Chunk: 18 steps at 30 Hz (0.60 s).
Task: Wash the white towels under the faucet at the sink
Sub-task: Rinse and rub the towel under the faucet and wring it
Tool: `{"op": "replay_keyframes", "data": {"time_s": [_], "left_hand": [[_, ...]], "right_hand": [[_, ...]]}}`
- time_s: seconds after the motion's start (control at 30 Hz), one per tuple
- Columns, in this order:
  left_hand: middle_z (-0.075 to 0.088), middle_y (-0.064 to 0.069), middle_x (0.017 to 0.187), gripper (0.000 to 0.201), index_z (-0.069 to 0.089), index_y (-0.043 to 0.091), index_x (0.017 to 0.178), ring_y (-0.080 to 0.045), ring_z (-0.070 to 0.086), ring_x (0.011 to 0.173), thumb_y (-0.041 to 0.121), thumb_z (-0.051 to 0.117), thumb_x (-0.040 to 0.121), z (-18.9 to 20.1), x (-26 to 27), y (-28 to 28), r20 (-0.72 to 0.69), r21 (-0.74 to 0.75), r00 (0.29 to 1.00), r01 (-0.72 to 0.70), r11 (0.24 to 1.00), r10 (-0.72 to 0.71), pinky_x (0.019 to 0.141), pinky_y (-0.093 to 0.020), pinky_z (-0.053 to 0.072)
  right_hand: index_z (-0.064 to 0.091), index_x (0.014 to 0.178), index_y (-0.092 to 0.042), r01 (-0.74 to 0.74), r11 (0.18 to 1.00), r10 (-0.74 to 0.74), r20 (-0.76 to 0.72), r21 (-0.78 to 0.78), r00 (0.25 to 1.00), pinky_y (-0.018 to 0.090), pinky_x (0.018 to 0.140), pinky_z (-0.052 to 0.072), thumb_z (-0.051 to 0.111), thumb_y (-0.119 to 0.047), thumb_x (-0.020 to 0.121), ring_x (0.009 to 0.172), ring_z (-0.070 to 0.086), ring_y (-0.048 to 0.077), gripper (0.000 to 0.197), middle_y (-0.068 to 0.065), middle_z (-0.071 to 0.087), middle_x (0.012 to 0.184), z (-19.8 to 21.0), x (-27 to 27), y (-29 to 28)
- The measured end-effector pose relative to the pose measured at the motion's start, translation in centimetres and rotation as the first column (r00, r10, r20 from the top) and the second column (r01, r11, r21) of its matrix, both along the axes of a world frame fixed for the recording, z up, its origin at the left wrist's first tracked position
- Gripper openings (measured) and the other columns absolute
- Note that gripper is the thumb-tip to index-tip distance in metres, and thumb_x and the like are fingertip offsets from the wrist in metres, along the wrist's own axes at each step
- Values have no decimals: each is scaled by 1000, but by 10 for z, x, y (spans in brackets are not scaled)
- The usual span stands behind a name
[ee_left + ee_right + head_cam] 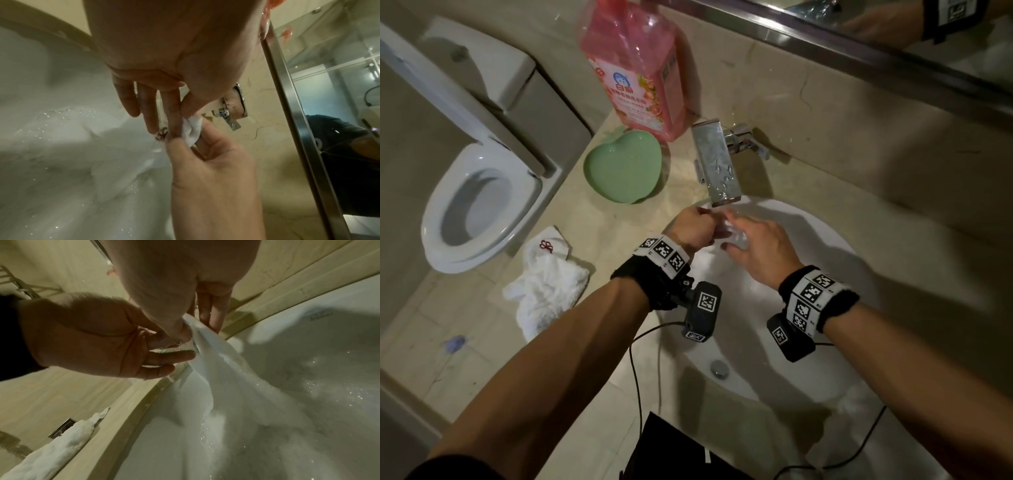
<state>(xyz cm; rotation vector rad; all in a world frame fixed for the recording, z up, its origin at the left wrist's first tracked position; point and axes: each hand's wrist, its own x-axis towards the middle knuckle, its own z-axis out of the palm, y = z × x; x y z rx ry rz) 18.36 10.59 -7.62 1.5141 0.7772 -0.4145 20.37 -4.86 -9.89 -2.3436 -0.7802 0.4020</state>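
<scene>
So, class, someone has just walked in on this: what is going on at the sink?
A person is washing a white towel at the sink, right below the faucet. The left hand and the right hand both pinch its top edge, and the rest hangs down into the basin. A second towel lies crumpled on the counter, beside a green heart-shaped dish and a pink bottle.

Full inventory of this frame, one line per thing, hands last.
Towel in sink: 1, white, wet, hanging from both hands into the basin.
Towel on counter: 1, white with red mark, crumpled left of the sink.
Faucet: 1, chrome, above the basin.
Sink: 1, white.
Bottle: 1, pink, behind the dish.
Dish: 1, green, heart-shaped, left of faucet.
Toilet: 1, white, left of counter.
Mirror: 1, top right.
Left hand: grip on towel edge.
Right hand: pinches the same edge.
</scene>
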Motion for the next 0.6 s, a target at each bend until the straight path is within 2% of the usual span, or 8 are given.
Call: {"op": "replay_keyframes", "data": {"time_s": [0.1, 0.2, 0.27, 0.33, 0.43, 0.5, 0.57, 0.6], "left_hand": [[70, -4, 80, 19, 65, 12, 80, -6, 67, 63, 1, 53, 91, 1, -5, -3, 69, 66, 998, 9, 998, -14, 48, -11, 47], [74, 8, 71, 20, 64, 21, 84, -1, 70, 63, 13, 50, 95, 0, -10, 2, 75, 68, 993, 82, 994, -88, 46, -10, 46], [75, 8, 78, 15, 62, 19, 93, -5, 71, 72, 16, 47, 95, -3, -13, 9, 32, 179, 982, 178, 967, -187, 58, -15, 53], [71, -2, 104, 20, 57, 17, 111, -18, 67, 94, 16, 50, 92, -6, -17, 19, -72, 389, 955, 292, 874, -287, 83, -31, 56], [46, -12, 137, 51, 50, 19, 134, -27, 49, 124, 8, 57, 85, -9, -22, 30, -31, 456, 890, 417, 786, -454, 107, -37, 43], [35, -10, 148, 58, 51, 23, 139, -25, 37, 136, 7, 61, 84, -5, -23, 36, 47, 457, 840, 464, 759, -541, 115, -37, 30], [45, -8, 145, 47, 62, 23, 127, -22, 42, 133, 6, 65, 84, 1, -22, 39, 146, 373, 832, 455, 809, -535, 114, -39, 31], [58, -8, 130, 35, 68, 22, 113, -22, 53, 120, 5, 67, 83, 5, -23, 40, 193, 305, 844, 433, 848, -501, 107, -39, 39]], "right_hand": [[56, 144, -19, 55, 998, -57, 94, 25, 994, 19, 87, 44, 69, -8, 92, 90, 70, 19, 54, 5, 76, 113, 0, -1, 5], [66, 134, -14, 88, 991, -92, 32, 102, 995, 12, 82, 45, 62, -4, 93, 84, 70, 19, 42, 8, 78, 106, 2, -1, 4], [71, 126, -16, 134, 979, -123, -78, 151, 989, 10, 67, 46, 60, -3, 94, 68, 64, 10, 37, 2, 77, 91, 5, 2, 2], [75, 119, -19, 204, 954, -158, -211, 220, 965, 16, 53, 42, 58, -1, 93, 54, 53, 1, 36, -9, 70, 76, 13, 2, -2], [77, 107, -21, 261, 905, -165, -288, 337, 943, 21, 66, 51, 56, 3, 91, 74, 67, 3, 36, -9, 74, 90, 33, 2, -5], [78, 101, -21, 250, 884, -126, -312, 396, 942, 18, 74, 52, 56, 2, 91, 87, 70, 5, 34, -9, 76, 95, 50, 1, -4], [78, 97, -19, 241, 861, -86, -340, 448, 937, 13, 74, 50, 57, 2, 91, 84, 70, -2, 30, -16, 76, 89, 65, 1, -1], [77, 96, -20, 247, 847, -78, -350, 471, 934, 14, 74, 51, 57, 1, 92, 83, 69, -2, 29, -17, 75, 86, 71, 2, -1]]}}
